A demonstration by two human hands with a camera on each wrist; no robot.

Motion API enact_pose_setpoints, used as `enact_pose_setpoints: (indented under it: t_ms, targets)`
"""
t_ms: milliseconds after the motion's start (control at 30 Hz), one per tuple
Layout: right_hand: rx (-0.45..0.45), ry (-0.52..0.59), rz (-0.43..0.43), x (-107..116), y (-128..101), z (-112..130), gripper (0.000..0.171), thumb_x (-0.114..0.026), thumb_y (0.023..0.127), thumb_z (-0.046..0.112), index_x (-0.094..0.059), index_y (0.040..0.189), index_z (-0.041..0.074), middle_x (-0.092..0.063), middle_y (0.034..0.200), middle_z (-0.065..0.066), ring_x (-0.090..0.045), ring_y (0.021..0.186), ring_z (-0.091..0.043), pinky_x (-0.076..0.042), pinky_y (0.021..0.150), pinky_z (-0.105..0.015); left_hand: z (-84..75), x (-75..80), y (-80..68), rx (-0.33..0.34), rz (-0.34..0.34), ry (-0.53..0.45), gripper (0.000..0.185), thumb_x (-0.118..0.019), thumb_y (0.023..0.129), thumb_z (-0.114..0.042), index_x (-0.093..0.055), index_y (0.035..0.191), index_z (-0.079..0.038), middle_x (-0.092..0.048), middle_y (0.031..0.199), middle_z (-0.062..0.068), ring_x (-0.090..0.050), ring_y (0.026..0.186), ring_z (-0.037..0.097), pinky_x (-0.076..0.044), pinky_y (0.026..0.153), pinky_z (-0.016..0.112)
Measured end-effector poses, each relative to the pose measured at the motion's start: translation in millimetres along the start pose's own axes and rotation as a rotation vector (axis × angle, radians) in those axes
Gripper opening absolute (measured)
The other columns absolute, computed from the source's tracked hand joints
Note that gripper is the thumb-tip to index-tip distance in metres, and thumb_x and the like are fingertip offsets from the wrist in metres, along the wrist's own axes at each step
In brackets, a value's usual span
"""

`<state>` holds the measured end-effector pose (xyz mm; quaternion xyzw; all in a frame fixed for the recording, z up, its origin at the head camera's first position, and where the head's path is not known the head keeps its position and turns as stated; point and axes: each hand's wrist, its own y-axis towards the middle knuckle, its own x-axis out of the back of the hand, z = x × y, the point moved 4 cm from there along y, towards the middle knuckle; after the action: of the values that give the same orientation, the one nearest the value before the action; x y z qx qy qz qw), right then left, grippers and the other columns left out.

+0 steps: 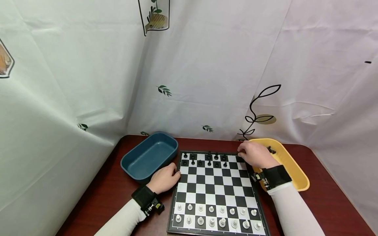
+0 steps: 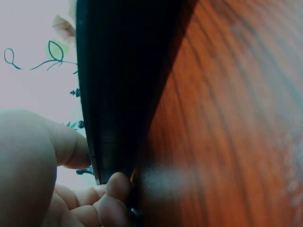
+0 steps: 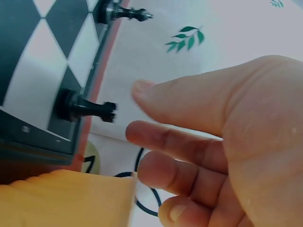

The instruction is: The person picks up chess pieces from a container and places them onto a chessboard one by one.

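A chessboard lies on the table, with white pieces along its near rows and black pieces along the far rows. At the board's left edge, my left hand grips the rim; in the left wrist view its thumb is at the top side and fingertips touch the dark side wall. My right hand hovers by the far right corner, holding nothing. Thumb and fingers are apart in the right wrist view, beside a black rook standing on the corner square.
A blue basin stands left of the board. To the right, a yellow tray holds some black pieces, partly hidden by the right hand. A white patterned cloth hangs behind the dark red table.
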<state>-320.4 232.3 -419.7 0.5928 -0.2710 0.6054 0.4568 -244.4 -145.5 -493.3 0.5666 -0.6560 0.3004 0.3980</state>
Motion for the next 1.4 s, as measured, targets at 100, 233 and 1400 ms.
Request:
enact_pose_setpoints:
  t_ms: [100, 233, 1400]
  targets:
    - [-0.017, 0.015, -0.030, 9, -1, -1, 0.011, -0.083, 0.099, 0.015, -0.082, 0.106, 0.007, -0.077, 0.103, -0.008, -0.074, 0.093, -0.031, -0.059, 0.083, -0.055, -0.1, 0.2, 0.2, 0.000, 0.000, 0.001, 0.016, -0.064, 0.106, -0.028, -0.059, 0.093, -0.019, -0.053, 0.073, -0.003, -0.051, 0.062, 0.014, -0.042, 0.058, 0.036]
    - [-0.029, 0.039, -0.085, 21, -5, -9, 0.010, -0.078, 0.102, 0.015, -0.082, 0.107, 0.006, -0.077, 0.106, -0.011, -0.074, 0.096, -0.034, -0.059, 0.085, -0.057, -0.3, 0.6, 0.3, 0.000, -0.004, 0.003, 0.017, -0.064, 0.106, -0.028, -0.059, 0.093, -0.019, -0.053, 0.073, -0.003, -0.051, 0.062, 0.014, -0.042, 0.058, 0.036]
    - [-0.200, 0.095, -0.161, 25, -29, -92, 0.030, -0.071, 0.102, 0.010, -0.074, 0.122, -0.012, -0.070, 0.115, -0.029, -0.068, 0.099, -0.045, -0.053, 0.088, -0.065, -0.9, -0.3, -0.2, 0.009, -0.002, 0.004, 0.017, -0.064, 0.106, -0.028, -0.058, 0.093, -0.019, -0.052, 0.073, -0.002, -0.051, 0.062, 0.015, -0.041, 0.059, 0.037]
